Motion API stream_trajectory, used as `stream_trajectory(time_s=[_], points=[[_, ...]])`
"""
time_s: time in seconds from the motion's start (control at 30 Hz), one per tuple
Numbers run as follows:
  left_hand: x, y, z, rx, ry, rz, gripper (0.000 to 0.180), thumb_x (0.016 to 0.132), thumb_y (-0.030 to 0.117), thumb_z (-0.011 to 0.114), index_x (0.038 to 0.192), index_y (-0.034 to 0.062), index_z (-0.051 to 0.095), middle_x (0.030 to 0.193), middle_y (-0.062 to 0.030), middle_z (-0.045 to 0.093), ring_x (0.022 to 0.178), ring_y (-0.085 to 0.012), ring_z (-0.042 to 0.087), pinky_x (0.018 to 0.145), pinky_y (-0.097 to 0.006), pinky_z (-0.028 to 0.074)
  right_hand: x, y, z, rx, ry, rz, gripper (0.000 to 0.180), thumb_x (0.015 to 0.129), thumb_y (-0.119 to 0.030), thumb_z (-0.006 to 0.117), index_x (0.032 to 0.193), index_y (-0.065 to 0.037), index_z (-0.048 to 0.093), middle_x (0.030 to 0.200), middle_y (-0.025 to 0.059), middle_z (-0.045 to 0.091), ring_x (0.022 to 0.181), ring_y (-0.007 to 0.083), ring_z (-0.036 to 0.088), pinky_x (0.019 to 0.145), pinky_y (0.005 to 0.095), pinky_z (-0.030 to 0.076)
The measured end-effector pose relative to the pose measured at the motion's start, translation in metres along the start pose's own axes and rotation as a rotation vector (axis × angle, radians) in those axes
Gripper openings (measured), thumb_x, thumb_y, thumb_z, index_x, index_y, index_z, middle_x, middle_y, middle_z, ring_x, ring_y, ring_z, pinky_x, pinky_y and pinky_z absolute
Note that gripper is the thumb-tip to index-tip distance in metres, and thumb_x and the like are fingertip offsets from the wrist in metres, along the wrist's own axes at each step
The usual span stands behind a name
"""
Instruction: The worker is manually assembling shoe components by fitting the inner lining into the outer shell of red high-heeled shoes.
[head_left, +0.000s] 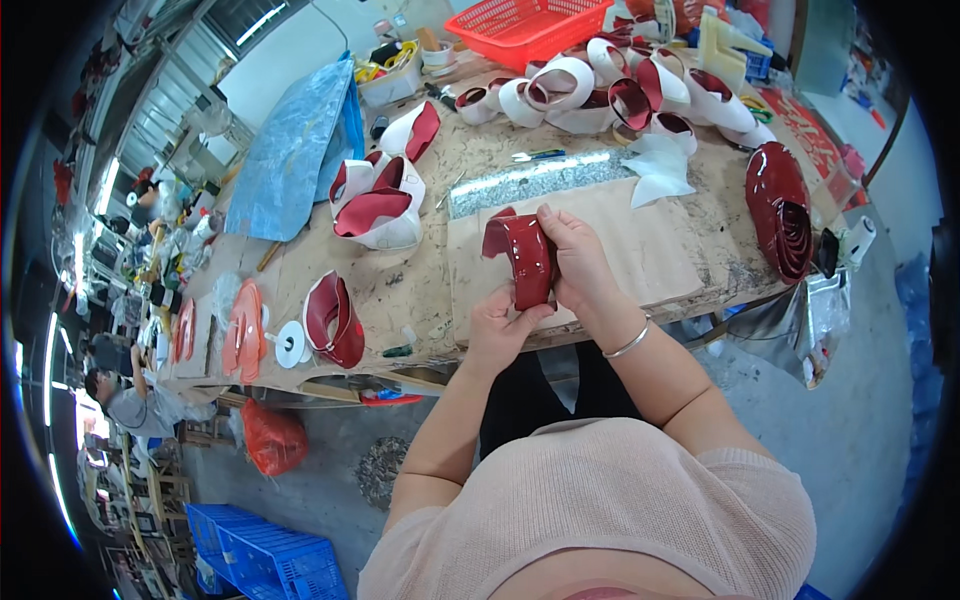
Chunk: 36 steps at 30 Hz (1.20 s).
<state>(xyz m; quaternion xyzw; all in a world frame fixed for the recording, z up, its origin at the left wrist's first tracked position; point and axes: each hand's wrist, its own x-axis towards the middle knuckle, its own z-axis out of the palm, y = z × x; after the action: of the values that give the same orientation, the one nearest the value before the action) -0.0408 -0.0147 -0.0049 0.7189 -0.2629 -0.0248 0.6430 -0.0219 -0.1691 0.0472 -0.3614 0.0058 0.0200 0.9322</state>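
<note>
A glossy dark red shoe upper (pixel 530 258) is held over the pale board at the table's front. My right hand (pixel 582 262) grips its right side, thumb near the top edge. With thumb and fingers, my left hand (pixel 502 326) pinches its lower end. The piece curves, and its far end bends over to the left. Beneath it lies a beige board (pixel 640 262), with a speckled stone slab (pixel 560 180) along the far edge. A stack of nested dark red uppers (pixel 775 200) lies to the right; another dark red upper (pixel 333 325) stands at the left.
White uppers with red linings (pixel 385 215) sit left of the slab, and several more (pixel 560 85) are heaped at the back. Behind them stands a red plastic basket (pixel 525 30). A blue sheet (pixel 290 150) leans at the far left. Blue crates (pixel 265 555) are on the floor.
</note>
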Motion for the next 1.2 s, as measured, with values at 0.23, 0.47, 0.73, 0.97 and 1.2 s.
stream_trajectory(time_s=[0.23, 0.47, 0.73, 0.97, 1.2], points=[[0.001, 0.017, 0.003, -0.440, 0.204, -0.001, 0.025, 0.081, 0.000, 0.070, 0.105, -0.0003, 0.064, 0.105, -0.0056, 0.065, 0.096, -0.0117, 0.060, 0.084, -0.028, 0.047, -0.019, -0.011, -0.005, -0.210, -0.293, 0.127, 0.023, 0.095, -0.025, 0.058, 0.097, -0.002, 0.062, 0.095, 0.0054, 0.066, 0.083, 0.0099, 0.059, 0.081, 0.0287, 0.047], [-0.004, -0.015, 0.001, -0.252, 0.101, 0.056, 0.032, 0.086, 0.001, 0.060, 0.118, 0.0037, 0.058, 0.116, -0.0060, 0.061, 0.105, -0.0173, 0.059, 0.093, -0.031, 0.047, -0.030, 0.002, -0.005, -0.408, -0.264, -0.062, 0.018, 0.088, -0.013, 0.067, 0.073, -0.006, 0.059, 0.072, -0.0039, 0.056, 0.067, 0.0034, 0.048, 0.063, 0.0206, 0.040], [-0.011, -0.037, -0.031, -0.347, 0.278, -0.250, 0.026, 0.086, -0.003, 0.059, 0.111, -0.0006, 0.056, 0.105, -0.0112, 0.064, 0.096, -0.0182, 0.061, 0.083, -0.029, 0.049, -0.043, -0.001, -0.013, -1.558, -0.749, -0.665, 0.015, 0.072, -0.017, 0.071, 0.069, -0.007, 0.060, 0.076, 0.0054, 0.061, 0.081, 0.0263, 0.058, 0.075, 0.0362, 0.044], [0.017, 0.037, -0.020, 0.724, 0.219, 0.567, 0.022, 0.085, 0.001, 0.057, 0.107, 0.0014, 0.060, 0.100, -0.0152, 0.063, 0.094, -0.0282, 0.062, 0.083, -0.035, 0.049, -0.029, 0.005, -0.013, -1.841, -0.804, -0.802, 0.008, 0.071, -0.017, 0.066, 0.069, -0.009, 0.065, 0.075, 0.0045, 0.061, 0.086, 0.0236, 0.058, 0.079, 0.0347, 0.045], [0.061, 0.016, -0.057, 0.855, -0.304, 0.276, 0.033, 0.074, -0.004, 0.056, 0.105, 0.0068, 0.063, 0.099, -0.0138, 0.061, 0.094, -0.0333, 0.059, 0.083, -0.041, 0.048, -0.005, -0.017, -0.019, -1.616, -0.562, -0.429, 0.010, 0.082, -0.011, 0.060, 0.088, -0.005, 0.064, 0.082, 0.0113, 0.062, 0.086, 0.0290, 0.061, 0.078, 0.0380, 0.049]])
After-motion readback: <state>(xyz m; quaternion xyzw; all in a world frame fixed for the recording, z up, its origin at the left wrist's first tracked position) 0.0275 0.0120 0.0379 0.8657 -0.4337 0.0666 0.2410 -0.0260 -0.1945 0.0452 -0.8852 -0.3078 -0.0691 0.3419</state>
